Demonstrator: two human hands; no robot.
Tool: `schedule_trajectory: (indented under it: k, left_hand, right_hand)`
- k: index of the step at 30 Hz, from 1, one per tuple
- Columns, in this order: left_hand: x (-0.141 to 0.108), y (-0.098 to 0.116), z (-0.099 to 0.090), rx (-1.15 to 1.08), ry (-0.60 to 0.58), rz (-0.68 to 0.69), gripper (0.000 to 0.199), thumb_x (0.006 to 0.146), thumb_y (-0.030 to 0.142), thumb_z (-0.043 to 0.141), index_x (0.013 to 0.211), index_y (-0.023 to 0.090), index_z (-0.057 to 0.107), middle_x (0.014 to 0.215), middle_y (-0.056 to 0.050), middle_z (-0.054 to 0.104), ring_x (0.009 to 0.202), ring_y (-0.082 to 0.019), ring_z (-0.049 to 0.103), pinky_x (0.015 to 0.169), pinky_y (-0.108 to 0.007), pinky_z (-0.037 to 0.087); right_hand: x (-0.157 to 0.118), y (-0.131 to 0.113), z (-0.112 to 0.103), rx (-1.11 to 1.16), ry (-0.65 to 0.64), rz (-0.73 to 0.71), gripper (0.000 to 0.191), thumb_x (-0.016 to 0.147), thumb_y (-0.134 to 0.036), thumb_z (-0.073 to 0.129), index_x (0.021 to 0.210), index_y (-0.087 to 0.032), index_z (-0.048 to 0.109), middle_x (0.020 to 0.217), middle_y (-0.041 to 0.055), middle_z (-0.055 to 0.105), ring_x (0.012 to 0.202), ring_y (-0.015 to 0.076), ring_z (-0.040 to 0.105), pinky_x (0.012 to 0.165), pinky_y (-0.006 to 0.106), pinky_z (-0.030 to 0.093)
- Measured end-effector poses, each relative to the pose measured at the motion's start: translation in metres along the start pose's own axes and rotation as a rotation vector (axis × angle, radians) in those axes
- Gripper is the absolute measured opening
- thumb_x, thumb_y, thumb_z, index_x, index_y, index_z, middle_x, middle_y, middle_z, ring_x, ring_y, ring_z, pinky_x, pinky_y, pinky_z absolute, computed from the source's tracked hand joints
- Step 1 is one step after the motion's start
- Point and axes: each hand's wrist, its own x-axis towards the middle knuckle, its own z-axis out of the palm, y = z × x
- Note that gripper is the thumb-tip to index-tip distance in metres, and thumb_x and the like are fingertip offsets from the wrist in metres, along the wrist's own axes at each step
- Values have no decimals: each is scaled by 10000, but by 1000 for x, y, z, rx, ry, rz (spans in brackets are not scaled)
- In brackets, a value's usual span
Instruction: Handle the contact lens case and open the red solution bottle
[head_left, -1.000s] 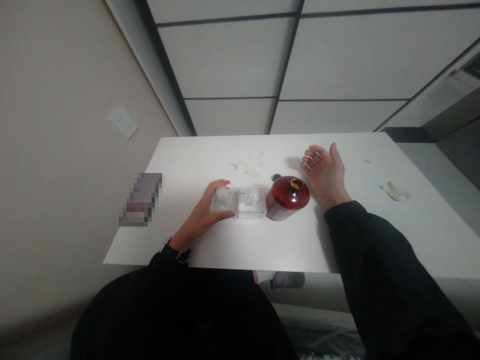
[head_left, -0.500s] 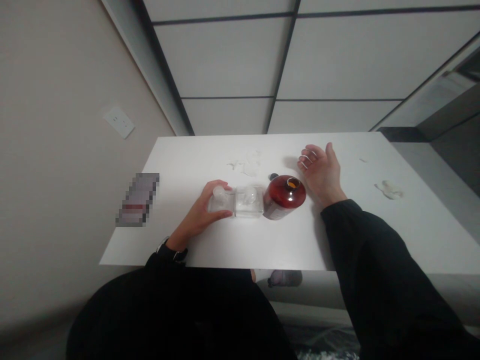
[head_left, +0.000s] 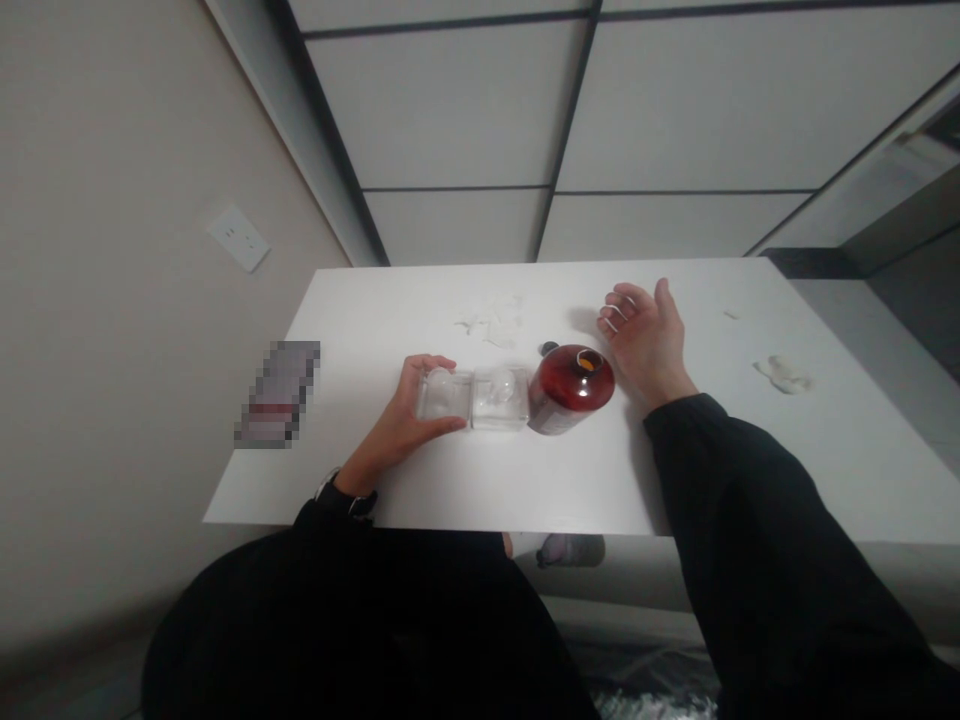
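Note:
My left hand (head_left: 409,410) is wrapped around the left end of two clear square jars, with the thumb on the near side and the fingers on the far side. The left jar (head_left: 444,402) has a round clear bulb at its top. Against its right side stands the second clear jar (head_left: 501,405), a similar round shape showing in it. A brown-red bottle (head_left: 574,385) stands upright beside that one, its mouth uncapped. Behind the bottle lies a small dark cap (head_left: 550,349). To the bottle's right, my right hand (head_left: 643,335) rests palm up, fingers loosely curled and apart, holding nothing.
A pixelated rectangular object (head_left: 277,395) lies at the left edge of the white table (head_left: 465,490). Pale crumpled scraps (head_left: 784,373) are on the right side, and faint smears or bits (head_left: 491,325) lie behind the jars. A wall socket (head_left: 238,238) is at left.
The view has shifted slightly. My left fingers have moved back a little along the far side of the left jar, showing more of its top. My right hand stays in place.

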Motion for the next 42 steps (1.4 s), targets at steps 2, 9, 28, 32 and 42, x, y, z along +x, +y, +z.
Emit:
schedule_trajectory:
  k: [2, 9, 28, 32, 42]
  left_hand:
    - [-1, 1, -3, -13, -44, 4, 706, 815, 602, 824, 1369, 281, 526, 1456, -104, 538, 1431, -328, 478, 1259, -526, 342]
    - [0, 1, -5, -148, 31, 61, 363, 916, 461, 769, 1209, 247, 753, 1460, -111, 645, 1483, -318, 487, 1291, -520, 310]
    - [1, 39, -9, -278, 457, 144, 373, 801, 372, 898, 1131, 235, 793, 1072, -52, 822, 1041, -185, 763, 951, -309, 618]
    - [0, 38, -12, -333, 459, 65, 408, 796, 367, 898, 1160, 237, 768, 1097, -53, 813, 1065, -175, 750, 946, -281, 610]
    - [60, 42, -44, -263, 487, -94, 498, 774, 400, 867, 1197, 193, 706, 1225, -90, 744, 1134, -177, 695, 1035, -290, 537]
  right_hand:
    - [0, 0, 0, 3, 0, 2, 478, 853, -774, 669, 840, -298, 700, 822, 5, 676, 725, 169, 640, 689, 338, 579]
    - [-1, -1, 1, -26, -7, 10, 522, 815, -802, 672, 857, -284, 713, 823, 5, 655, 717, 153, 634, 696, 308, 571]
    - [-1, -1, 1, -19, -22, 6, 491, 826, -780, 668, 852, -292, 710, 839, 18, 659, 738, 177, 623, 716, 343, 561]
    - [-1, -1, 2, 25, -34, 13, 470, 810, -751, 714, 843, -283, 730, 839, 10, 667, 725, 155, 615, 711, 320, 552]
    - [2, 0, 3, 73, -4, 41, 509, 737, -783, 761, 837, -284, 743, 835, 13, 683, 728, 162, 619, 697, 311, 554]
